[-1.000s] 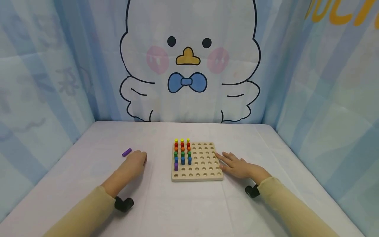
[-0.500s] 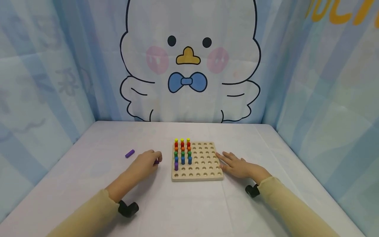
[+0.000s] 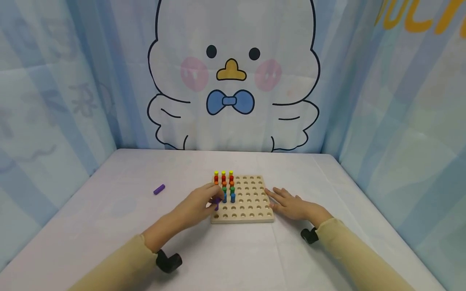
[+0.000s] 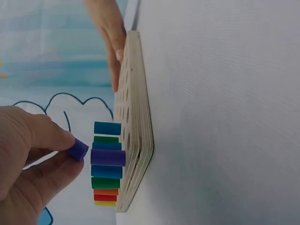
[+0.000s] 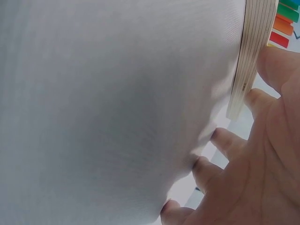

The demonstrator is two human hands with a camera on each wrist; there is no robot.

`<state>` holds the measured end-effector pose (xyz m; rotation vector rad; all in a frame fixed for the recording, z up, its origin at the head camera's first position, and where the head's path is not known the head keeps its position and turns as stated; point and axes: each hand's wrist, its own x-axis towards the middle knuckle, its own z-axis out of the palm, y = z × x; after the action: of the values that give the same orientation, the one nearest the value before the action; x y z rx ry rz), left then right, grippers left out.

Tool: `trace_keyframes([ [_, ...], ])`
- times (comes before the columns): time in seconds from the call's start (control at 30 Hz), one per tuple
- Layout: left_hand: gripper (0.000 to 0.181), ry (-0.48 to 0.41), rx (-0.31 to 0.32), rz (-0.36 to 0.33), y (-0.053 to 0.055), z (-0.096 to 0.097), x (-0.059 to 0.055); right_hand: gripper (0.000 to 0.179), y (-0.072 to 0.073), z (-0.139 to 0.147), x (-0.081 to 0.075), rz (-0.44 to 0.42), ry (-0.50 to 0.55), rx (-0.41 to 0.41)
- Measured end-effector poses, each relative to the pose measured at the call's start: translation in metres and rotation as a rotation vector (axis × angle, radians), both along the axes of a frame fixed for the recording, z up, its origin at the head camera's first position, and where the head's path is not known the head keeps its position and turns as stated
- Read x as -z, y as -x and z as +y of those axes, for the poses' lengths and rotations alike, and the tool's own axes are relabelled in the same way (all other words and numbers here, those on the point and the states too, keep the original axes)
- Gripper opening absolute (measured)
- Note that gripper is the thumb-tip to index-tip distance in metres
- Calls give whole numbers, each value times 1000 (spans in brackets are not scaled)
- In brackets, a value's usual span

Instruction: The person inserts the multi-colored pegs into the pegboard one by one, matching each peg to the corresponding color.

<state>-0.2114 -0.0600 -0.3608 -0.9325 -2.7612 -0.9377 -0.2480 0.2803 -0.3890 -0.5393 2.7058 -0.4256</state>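
Note:
My left hand (image 3: 198, 204) pinches a purple peg (image 4: 78, 149) between thumb and fingertips, over the left side of the wooden pegboard (image 3: 251, 211). In the left wrist view this peg is tilted and sits just off the top of a purple peg (image 4: 108, 157) standing in the board. Rows of yellow, red, orange, green and blue pegs (image 3: 233, 198) stand at the board's left; the hand partly covers them in the head view. My right hand (image 3: 293, 204) lies with spread fingers at the board's right edge, thumb and a finger touching it.
Another purple peg (image 3: 159, 189) lies on the white tablecloth (image 3: 225, 258) left of the board. Printed curtains (image 3: 233, 129) stand behind and on both sides of the table. Bare holes cover the board's right part and front row.
My left hand has moved right from beside the loose pegs to the pegboard, bringing a purple peg. The other loose purple peg shifted slightly right early on. My right hand stays at the board's edge.

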Motion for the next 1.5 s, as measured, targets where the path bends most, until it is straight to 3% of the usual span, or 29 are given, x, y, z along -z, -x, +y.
trace_keyframes([
  [0.17,25,-38,43,61,7,6,8,66,0,-2,4,3,-3,1],
  [0.43,17,24,-52,121,14,10,20,65,-2,-3,0,-8,0,-8],
  [0.73,19,58,-108,171,16,10,20,64,1,-3,0,9,-16,-5],
  [0.83,19,58,-114,158,17,10,21,65,0,-3,-2,12,-23,-8],
  [1.07,14,6,-99,48,17,10,23,64,-2,-4,-4,9,-16,-5],
  [1.17,15,4,-87,88,17,11,25,64,-2,-4,-3,7,-14,-2],
  [1.3,15,14,-120,155,19,13,26,64,-3,-4,-4,10,-8,-1],
  [1.5,14,-9,-156,92,19,13,26,65,-4,-4,-5,4,-8,-3],
])
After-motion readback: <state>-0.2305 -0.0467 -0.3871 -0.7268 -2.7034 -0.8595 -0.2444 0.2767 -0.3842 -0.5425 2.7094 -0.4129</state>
